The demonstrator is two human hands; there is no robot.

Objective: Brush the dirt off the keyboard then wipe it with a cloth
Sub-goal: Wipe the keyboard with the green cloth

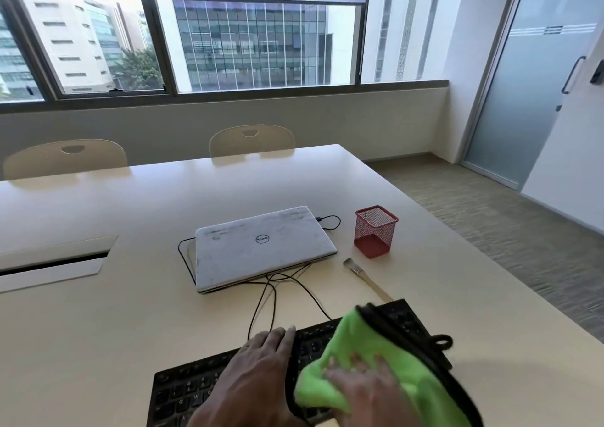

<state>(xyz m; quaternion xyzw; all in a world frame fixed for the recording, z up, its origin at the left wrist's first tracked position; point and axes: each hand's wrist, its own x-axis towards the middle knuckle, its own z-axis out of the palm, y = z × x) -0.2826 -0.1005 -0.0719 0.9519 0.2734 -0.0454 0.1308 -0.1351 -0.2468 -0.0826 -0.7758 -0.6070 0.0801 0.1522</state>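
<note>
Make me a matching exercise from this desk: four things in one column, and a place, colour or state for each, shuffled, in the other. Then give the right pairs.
Things
1. laptop
2. pen holder
3. brush
4. cloth

Places or states
A. green, pressed onto the keyboard by the right hand
B. silver, lid closed
C. lying flat on the table, between the pen holder and the keyboard
D. red mesh, standing upright to the right of the laptop

Pairs: 1-B; 2-D; 3-C; 4-A
</note>
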